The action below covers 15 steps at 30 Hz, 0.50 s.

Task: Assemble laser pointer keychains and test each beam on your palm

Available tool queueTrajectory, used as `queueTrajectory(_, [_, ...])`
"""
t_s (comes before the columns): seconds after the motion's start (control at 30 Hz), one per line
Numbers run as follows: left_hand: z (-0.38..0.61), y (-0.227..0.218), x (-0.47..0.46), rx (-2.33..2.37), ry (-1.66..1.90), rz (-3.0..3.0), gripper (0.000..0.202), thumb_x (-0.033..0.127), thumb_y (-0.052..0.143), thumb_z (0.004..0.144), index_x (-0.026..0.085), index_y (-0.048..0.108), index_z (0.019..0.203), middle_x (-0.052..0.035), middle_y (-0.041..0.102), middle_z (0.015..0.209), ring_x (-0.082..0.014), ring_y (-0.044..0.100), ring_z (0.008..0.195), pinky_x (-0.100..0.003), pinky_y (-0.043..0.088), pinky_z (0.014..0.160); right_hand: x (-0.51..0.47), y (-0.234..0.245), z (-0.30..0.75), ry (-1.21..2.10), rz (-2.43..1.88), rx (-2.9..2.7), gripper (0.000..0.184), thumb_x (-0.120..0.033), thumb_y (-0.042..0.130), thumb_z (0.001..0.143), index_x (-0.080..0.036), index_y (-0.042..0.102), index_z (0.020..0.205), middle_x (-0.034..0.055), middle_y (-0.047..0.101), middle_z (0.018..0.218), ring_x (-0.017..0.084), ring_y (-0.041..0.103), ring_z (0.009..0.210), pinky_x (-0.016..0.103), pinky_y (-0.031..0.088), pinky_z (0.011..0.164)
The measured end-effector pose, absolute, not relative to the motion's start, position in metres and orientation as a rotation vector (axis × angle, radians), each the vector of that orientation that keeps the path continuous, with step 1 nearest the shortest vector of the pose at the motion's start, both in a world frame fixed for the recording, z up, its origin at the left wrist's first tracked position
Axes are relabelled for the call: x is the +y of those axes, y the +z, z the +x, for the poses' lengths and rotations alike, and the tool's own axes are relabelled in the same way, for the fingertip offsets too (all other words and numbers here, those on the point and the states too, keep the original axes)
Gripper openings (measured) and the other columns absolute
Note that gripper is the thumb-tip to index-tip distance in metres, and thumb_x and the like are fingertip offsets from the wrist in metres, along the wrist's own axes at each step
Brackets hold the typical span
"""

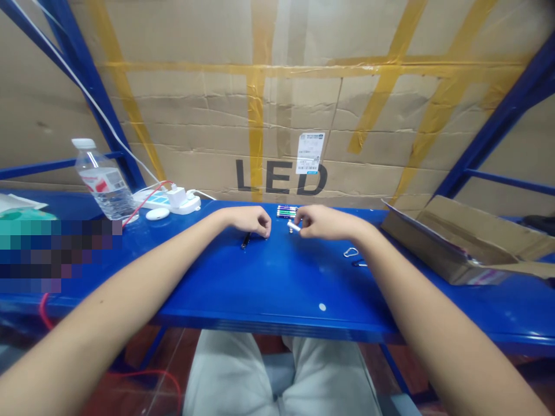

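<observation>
While the right hand (321, 222) pinches a white tube (293, 226) over the worktop (277, 277), far middle, the left hand (252, 221) curls by a black stick (245, 241); I can't tell if it holds anything.

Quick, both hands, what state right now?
Left hand: fingers curled beside a small black item; can't tell whether it grips anything.
Right hand: closed, holding a small whitish tube.

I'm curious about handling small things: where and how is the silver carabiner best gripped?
Probably pinch the silver carabiner by its left end, from above and left: its thin loop lies flat on the blue table, with the right forearm near its right end.
</observation>
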<state>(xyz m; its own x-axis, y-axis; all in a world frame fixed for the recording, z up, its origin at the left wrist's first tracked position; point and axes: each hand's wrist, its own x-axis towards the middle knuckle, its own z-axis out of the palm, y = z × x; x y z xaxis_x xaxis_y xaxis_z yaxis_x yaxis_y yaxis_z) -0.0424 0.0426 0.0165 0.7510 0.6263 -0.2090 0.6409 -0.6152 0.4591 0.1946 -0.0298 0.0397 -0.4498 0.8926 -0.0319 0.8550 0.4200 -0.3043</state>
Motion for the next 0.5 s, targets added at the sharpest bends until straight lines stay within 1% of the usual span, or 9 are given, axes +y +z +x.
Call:
queueTrajectory(0.03, [-0.039, 0.017, 0.04, 0.929, -0.027, 2.437, 0.018, 0.03, 0.063, 0.078, 0.018, 0.073, 0.087, -0.0032, 0.074, 0.089, -0.0166, 0.064, 0.082, -0.028, 0.045, 0.079, -0.028, 0.043, 0.203, 0.406, -1.579, -2.461, 0.031, -0.021, 0.063, 0.074, -0.016, 0.066, 0.104, 0.0067, 0.071, 0.094, 0.018, 0.061, 0.077, 0.025, 0.041, 0.063])
queueTrajectory(0.07, [-0.036, 0.016, 0.039, 0.919, 0.017, 2.453, 0.02, 0.03, 0.062, 0.08, 0.017, 0.073, 0.09, -0.0039, 0.074, 0.092, -0.0172, 0.064, 0.084, -0.029, 0.046, 0.08, -0.026, 0.045, 0.211, 0.395, -1.585, -2.421, 0.028, -0.02, 0.061, 0.074, -0.016, 0.067, 0.101, 0.0065, 0.071, 0.092, 0.018, 0.061, 0.077, 0.025, 0.041, 0.064])
queueTrajectory(0.1, [-0.032, 0.015, 0.038, 0.926, 0.091, 2.486, 0.022, 0.03, 0.059, 0.083, 0.017, 0.073, 0.094, -0.0049, 0.074, 0.097, -0.018, 0.065, 0.088, -0.03, 0.046, 0.083, -0.024, 0.046, 0.219, 0.393, -1.583, -2.394, 0.024, -0.02, 0.059, 0.075, -0.015, 0.068, 0.096, 0.0063, 0.071, 0.089, 0.017, 0.061, 0.076, 0.026, 0.041, 0.064])
queueTrajectory(0.17, [-0.026, 0.01, 0.039, 0.945, 0.268, 2.599, 0.028, 0.028, 0.053, 0.088, 0.016, 0.071, 0.104, -0.0074, 0.072, 0.113, -0.02, 0.063, 0.103, -0.032, 0.044, 0.093, -0.021, 0.045, 0.23, 0.392, -1.584, -2.368, 0.02, -0.02, 0.057, 0.075, -0.015, 0.068, 0.091, 0.0057, 0.07, 0.085, 0.017, 0.061, 0.075, 0.026, 0.04, 0.063])
queueTrajectory(0.23, [-0.02, 0.004, 0.041, 0.924, 0.357, 2.748, 0.034, 0.023, 0.045, 0.091, 0.017, 0.069, 0.115, -0.008, 0.066, 0.129, -0.0212, 0.057, 0.119, -0.034, 0.039, 0.105, -0.018, 0.04, 0.236, 0.364, -1.616, -2.343, 0.02, -0.021, 0.057, 0.075, -0.016, 0.068, 0.091, 0.0056, 0.07, 0.085, 0.018, 0.06, 0.075, 0.026, 0.04, 0.062])
queueTrajectory(0.3, [-0.014, -0.001, 0.043, 0.892, 0.326, 2.873, 0.041, 0.018, 0.04, 0.092, 0.019, 0.066, 0.124, -0.006, 0.061, 0.139, -0.0219, 0.05, 0.129, -0.038, 0.033, 0.111, -0.016, 0.036, 0.238, 0.34, -1.655, -2.327, 0.019, -0.021, 0.058, 0.075, -0.016, 0.068, 0.091, 0.006, 0.07, 0.085, 0.017, 0.06, 0.074, 0.026, 0.04, 0.061])
queueTrajectory(0.4, [-0.005, -0.004, 0.044, 0.927, 0.222, 2.973, 0.051, 0.013, 0.036, 0.09, 0.026, 0.062, 0.132, -0.0004, 0.055, 0.147, -0.0239, 0.045, 0.131, -0.043, 0.032, 0.109, -0.015, 0.034, 0.237, 0.339, -1.686, -2.345, 0.017, -0.021, 0.058, 0.077, -0.016, 0.067, 0.09, 0.0063, 0.07, 0.085, 0.017, 0.06, 0.073, 0.026, 0.039, 0.06])
queueTrajectory(0.5, [0.0, -0.003, 0.044, 0.956, 0.115, 3.007, 0.056, 0.012, 0.035, 0.088, 0.03, 0.062, 0.133, 0.0031, 0.055, 0.147, -0.0255, 0.044, 0.129, -0.044, 0.033, 0.104, -0.015, 0.036, 0.235, 0.328, -1.703, -2.367, 0.016, -0.021, 0.058, 0.078, -0.016, 0.067, 0.09, 0.0069, 0.071, 0.086, 0.017, 0.06, 0.073, 0.026, 0.039, 0.06])
